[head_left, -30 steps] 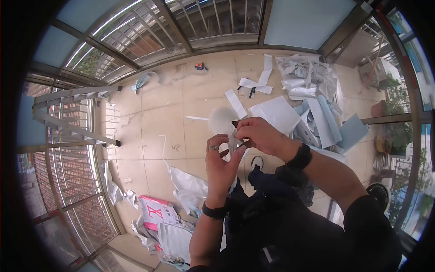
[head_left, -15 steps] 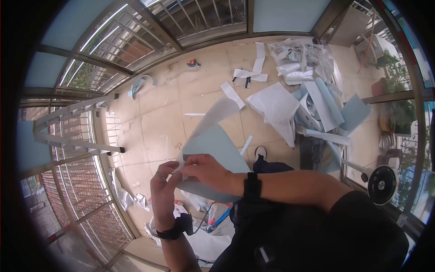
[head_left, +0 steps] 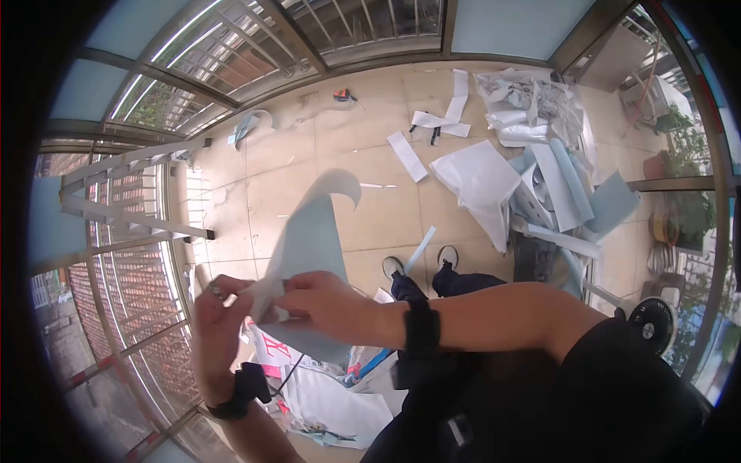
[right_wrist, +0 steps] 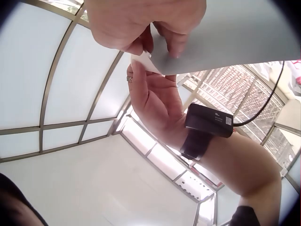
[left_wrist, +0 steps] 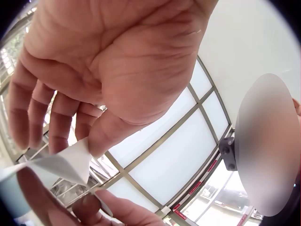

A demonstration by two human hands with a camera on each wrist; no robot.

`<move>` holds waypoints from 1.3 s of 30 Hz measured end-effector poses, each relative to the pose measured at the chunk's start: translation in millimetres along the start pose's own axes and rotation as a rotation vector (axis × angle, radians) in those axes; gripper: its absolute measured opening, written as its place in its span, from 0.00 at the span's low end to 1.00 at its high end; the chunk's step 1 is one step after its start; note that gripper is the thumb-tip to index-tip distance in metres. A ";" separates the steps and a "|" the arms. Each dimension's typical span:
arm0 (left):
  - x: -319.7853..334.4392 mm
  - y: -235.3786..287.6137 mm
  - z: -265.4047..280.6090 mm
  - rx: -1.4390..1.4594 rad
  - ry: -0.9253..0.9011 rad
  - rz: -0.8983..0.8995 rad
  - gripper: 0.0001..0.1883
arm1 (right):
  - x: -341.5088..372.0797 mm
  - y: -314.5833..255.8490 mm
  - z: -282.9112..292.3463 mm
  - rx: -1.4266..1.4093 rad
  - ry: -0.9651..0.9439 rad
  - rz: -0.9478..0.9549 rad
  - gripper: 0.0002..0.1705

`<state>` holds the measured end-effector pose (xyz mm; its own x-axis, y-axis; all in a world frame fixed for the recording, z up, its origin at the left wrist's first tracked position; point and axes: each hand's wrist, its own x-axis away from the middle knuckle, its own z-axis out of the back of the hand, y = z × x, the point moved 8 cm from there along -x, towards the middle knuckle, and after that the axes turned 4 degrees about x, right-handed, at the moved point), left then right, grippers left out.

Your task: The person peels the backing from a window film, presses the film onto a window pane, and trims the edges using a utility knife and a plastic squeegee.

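A pale blue sheet with a whitish curling layer (head_left: 312, 235) hangs from both hands in the head view, its far end curled over above the floor. My left hand (head_left: 216, 328) pinches the sheet's corner between thumb and fingers; in the left wrist view the white corner (left_wrist: 70, 162) lies at the thumb tip of that hand (left_wrist: 122, 61). Close beside it, my right hand (head_left: 332, 309) grips the sheet's edge. The right wrist view shows the right hand (right_wrist: 146, 21) pinching the sheet (right_wrist: 235, 37), with the left hand (right_wrist: 157, 101) just below.
A metal ladder (head_left: 139, 220) stands at the left. White and pink packaging (head_left: 332, 405) lies near my legs. Crumpled plastic (head_left: 532, 100), a white sheet (head_left: 478, 181) and blue-white offcuts (head_left: 559, 185) lie on the tiled floor at the right, near a round black fan (head_left: 648, 324).
Both hands have moved left and slightly down in the head view, with the sheet between them. The sheet now hangs spread out left of my legs, and both shoes show.
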<state>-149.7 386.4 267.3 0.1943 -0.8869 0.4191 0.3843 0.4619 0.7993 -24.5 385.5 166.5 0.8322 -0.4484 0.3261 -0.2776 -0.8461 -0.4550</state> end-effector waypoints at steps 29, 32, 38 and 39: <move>23.0 -343.7 -344.8 0.946 -0.286 0.821 0.13 | 105.9 182.6 341.0 -0.002 0.536 -0.854 0.10; 25.9 -342.1 -336.8 0.859 -0.272 0.730 0.13 | 100.7 184.1 337.3 -0.029 0.525 -0.850 0.11; 29.4 -324.3 -311.0 0.842 -0.138 0.658 0.11 | 82.0 163.2 311.1 0.012 0.508 -0.767 0.12; 31.4 -326.8 -311.1 0.837 -0.139 0.652 0.11 | 77.2 162.5 308.6 0.011 0.506 -0.759 0.12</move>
<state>11.6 205.8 -114.7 0.0134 -0.4829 0.8756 -0.5080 0.7509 0.4220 142.8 302.3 -138.0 0.4790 0.1529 0.8644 0.2657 -0.9638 0.0233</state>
